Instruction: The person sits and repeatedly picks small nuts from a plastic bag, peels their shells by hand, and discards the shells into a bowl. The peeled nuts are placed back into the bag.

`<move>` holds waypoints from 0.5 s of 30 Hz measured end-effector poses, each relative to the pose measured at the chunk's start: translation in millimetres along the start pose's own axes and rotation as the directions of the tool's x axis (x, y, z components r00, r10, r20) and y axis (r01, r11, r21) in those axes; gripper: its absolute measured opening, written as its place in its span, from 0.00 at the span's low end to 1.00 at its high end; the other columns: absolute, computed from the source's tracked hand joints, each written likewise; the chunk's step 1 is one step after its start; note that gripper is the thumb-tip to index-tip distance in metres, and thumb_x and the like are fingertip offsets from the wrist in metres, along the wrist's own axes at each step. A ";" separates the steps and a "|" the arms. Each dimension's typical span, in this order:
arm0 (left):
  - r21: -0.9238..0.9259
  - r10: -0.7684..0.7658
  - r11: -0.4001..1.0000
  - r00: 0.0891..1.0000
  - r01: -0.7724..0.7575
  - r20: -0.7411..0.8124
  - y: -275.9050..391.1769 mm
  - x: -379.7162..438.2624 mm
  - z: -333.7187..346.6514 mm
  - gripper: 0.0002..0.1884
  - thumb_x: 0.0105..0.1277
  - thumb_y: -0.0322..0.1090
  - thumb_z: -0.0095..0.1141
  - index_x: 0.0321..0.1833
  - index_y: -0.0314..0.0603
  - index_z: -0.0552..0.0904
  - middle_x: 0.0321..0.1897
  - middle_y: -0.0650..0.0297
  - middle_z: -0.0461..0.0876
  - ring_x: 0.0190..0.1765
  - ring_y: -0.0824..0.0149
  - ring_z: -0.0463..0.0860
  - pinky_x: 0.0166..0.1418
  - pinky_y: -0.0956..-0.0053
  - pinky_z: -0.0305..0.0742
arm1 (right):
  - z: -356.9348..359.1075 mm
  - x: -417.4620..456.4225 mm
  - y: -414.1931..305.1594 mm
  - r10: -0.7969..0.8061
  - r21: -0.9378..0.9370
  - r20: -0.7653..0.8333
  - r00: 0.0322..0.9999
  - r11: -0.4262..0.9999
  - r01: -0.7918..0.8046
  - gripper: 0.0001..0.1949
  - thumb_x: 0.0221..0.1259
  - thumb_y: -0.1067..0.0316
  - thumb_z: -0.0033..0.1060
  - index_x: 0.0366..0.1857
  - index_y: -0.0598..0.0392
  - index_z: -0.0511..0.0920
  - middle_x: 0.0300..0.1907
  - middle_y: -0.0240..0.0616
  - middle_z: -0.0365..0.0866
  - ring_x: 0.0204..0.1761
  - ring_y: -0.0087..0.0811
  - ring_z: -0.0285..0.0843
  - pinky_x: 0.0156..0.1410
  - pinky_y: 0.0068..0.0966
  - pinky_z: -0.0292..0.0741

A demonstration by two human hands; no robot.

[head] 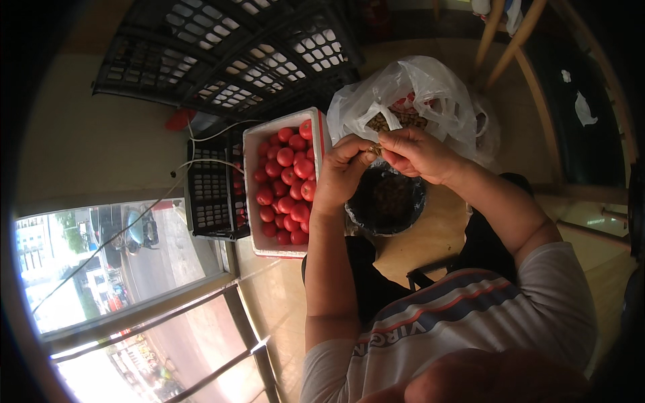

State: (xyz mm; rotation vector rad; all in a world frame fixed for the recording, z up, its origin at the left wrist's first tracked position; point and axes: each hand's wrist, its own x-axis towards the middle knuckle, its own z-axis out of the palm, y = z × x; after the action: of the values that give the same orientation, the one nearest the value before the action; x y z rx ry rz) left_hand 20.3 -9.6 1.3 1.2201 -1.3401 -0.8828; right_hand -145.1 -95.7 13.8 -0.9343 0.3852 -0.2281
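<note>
My left hand (344, 171) and my right hand (414, 153) meet fingertip to fingertip, pinching a small tan piece (376, 149) that looks like a peanut pod. Most of it is hidden by my fingers. Just beyond them, a translucent white plastic bag (443, 93) gapes around many small brown pieces (410, 121) that look like unshelled peanuts. Something red also shows inside it. Below my hands stands a round bin with a dark plastic liner (417, 214). Reddish-brown bits (392, 195) lie at its bottom, too dim to identify.
Left of my forearm is a white foam box (252, 201) filled with tomatoes (286, 176). Black plastic crates (216, 196) stand beside it, and larger black crates (227, 65) rise behind. A pale cable (151, 206) crosses the glass door at left. Wooden legs (514, 48) stand upper right.
</note>
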 end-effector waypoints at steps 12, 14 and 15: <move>-0.846 -0.287 0.514 0.958 0.143 -0.013 -4.1 1.4 -26.0 0.14 0.69 0.32 0.39 0.53 0.33 0.71 0.47 0.58 0.72 0.56 0.59 0.70 0.59 0.66 0.66 | 6.7 0.3 21.3 -0.080 -0.897 0.113 0.990 0.421 0.136 0.13 0.54 0.58 0.63 0.23 0.57 0.77 0.19 0.34 0.77 0.21 0.25 0.72 0.29 0.24 0.68; -0.748 -0.302 0.650 0.949 0.137 -0.089 -1.5 1.7 -18.8 0.13 0.66 0.27 0.43 0.51 0.32 0.71 0.45 0.57 0.73 0.53 0.60 0.74 0.57 0.67 0.70 | 6.5 2.1 23.9 -0.093 -0.903 0.118 0.989 0.404 0.146 0.11 0.54 0.60 0.63 0.26 0.57 0.78 0.20 0.36 0.78 0.22 0.27 0.74 0.30 0.25 0.69; -0.689 -0.304 0.712 0.944 0.135 -0.129 -0.3 2.1 -15.6 0.12 0.64 0.25 0.45 0.51 0.32 0.72 0.44 0.57 0.74 0.51 0.60 0.76 0.56 0.68 0.72 | 5.1 3.8 25.6 -0.168 -0.892 0.085 0.982 0.427 0.150 0.10 0.55 0.61 0.62 0.27 0.57 0.78 0.20 0.36 0.78 0.23 0.27 0.74 0.31 0.25 0.69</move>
State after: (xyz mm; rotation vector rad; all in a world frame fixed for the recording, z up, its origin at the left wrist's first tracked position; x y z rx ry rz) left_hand 35.9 -9.6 3.9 0.8662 -0.5770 -1.2186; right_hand -138.9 -78.5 -5.3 -2.0714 0.4334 -0.1964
